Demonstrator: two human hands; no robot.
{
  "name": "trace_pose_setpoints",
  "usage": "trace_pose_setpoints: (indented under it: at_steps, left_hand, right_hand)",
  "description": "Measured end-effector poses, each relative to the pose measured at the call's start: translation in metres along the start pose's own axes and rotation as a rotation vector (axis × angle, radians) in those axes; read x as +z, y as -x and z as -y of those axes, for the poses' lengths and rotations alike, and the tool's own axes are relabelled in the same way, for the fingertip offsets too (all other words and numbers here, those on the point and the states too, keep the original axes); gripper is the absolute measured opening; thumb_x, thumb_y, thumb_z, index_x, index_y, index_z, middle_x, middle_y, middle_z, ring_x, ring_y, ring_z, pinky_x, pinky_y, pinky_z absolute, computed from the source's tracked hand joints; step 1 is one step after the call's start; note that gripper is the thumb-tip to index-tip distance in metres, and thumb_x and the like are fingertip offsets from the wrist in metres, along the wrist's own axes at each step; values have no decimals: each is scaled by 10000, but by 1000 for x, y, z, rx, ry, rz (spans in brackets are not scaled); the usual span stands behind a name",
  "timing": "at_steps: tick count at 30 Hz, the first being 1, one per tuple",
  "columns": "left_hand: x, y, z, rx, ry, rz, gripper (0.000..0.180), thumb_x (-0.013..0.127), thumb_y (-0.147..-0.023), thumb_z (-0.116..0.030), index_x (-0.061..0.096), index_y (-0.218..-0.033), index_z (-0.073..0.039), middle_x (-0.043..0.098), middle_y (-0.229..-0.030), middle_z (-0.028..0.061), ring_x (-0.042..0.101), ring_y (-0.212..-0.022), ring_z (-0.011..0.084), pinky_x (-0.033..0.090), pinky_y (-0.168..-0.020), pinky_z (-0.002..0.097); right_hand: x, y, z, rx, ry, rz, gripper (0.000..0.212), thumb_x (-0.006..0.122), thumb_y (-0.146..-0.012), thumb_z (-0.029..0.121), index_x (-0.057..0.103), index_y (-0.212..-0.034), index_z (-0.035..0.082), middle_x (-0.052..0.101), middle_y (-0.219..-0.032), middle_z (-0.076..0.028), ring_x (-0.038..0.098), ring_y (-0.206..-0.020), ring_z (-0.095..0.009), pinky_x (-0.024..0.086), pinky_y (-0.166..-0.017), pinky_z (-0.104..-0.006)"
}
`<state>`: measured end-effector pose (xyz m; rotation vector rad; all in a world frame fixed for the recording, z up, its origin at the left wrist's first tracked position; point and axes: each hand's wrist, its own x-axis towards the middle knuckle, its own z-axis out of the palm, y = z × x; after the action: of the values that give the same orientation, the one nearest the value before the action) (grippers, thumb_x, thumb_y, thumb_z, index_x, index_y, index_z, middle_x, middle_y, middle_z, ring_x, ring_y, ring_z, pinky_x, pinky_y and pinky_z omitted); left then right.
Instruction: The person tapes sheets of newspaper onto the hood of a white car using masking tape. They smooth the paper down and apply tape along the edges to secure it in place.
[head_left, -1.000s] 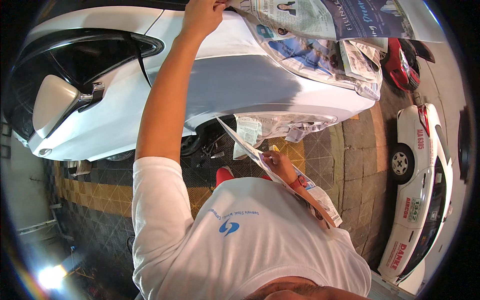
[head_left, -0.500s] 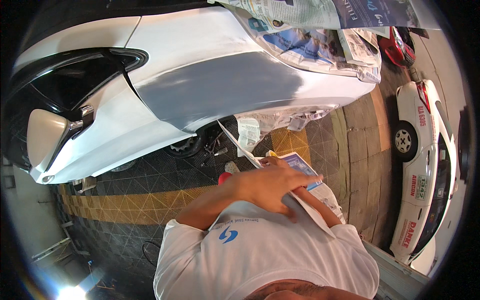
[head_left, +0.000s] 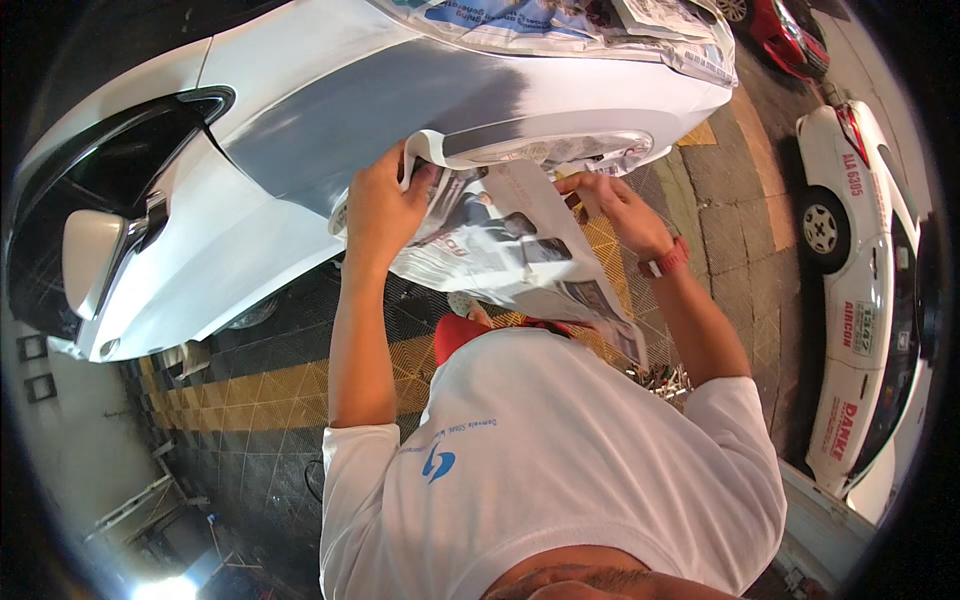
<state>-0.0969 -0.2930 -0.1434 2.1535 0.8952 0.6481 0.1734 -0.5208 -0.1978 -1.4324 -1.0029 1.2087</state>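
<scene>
- Two hands grip one sheet of newspaper (head_left: 510, 245) and hold it against the side of a white car (head_left: 300, 130).
- Left hand (head_left: 385, 205) is closed on the sheet's upper left edge, at the wheel arch.
- Right hand (head_left: 615, 205), with a red wristband (head_left: 665, 262), pinches the upper right edge.
- More newspaper (head_left: 560, 20) covers the car higher up.
- Yellow grating (head_left: 260, 395) lies underfoot; another white car (head_left: 865, 300) stands to the right.

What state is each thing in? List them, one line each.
Newspaper sheet: unfolded, held up at both sides against the car's wheel arch.
Left hand: grip closed on the sheet's left edge.
Right hand: fingers pinching the sheet's right edge.
White car: fender sanded to a grey patch, upper part masked with newspapers.
Side mirror: folded out, uncovered.
</scene>
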Motion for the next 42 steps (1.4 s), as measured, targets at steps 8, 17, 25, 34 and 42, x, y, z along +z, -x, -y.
trace_pose_setpoints:
  at_steps: [8, 17, 25, 34, 42]
  left_hand:
    - [-9, 37, -59, -102, -189, -78, 286, 758, -1054, -256, 777, -1195, -8, 811, -991, 224, 786, -909, 429, 578, -802, 459]
    - [15, 85, -116, 227, -127, -338, 229, 834, -1027, -167, 738, -1184, -30, 822, -1062, 124, 788, -971, 206, 601, -894, 369]
    - [69, 105, -138, 456, -396, -240, 286, 664, -937, 50, 790, -1174, -46, 764, -1188, 160, 757, -1099, 357, 614, -935, 422]
    - [118, 137, -151, 156, 176, 115, 240, 827, -1007, -195, 784, -1159, -15, 753, -1067, 127, 748, -1031, 271, 561, -947, 393]
    - [133, 150, -138, 82, 221, 107, 277, 766, -1061, -210, 735, -1255, -15, 718, -1237, 113, 711, -1176, 236, 535, -1037, 374]
  right_hand:
    - [5, 26, -49, -99, 563, -78, 358, 824, -991, 313, 777, -1134, -12, 757, -941, -256, 740, -856, -424, 556, -795, -468]
    - [-27, 37, -10, -560, 813, -426, 393, 728, -1033, 164, 650, -1395, 33, 706, -1153, -281, 714, -960, -467, 557, -848, -488]
    - [17, 156, 58, -470, 118, 16, 690, 576, -1093, -10, 266, -1701, 88, 727, -1221, -183, 729, -973, -293, 566, -935, -385]
    - [31, 161, 16, -263, 8, 18, 634, 582, -1150, 75, 239, -1683, 68, 770, -1009, -96, 730, -905, -198, 575, -873, -341]
    - [36, 160, -14, -374, 49, 5, 656, 600, -1152, 109, 223, -1685, 52, 771, -1020, -123, 759, -966, -245, 573, -940, -372]
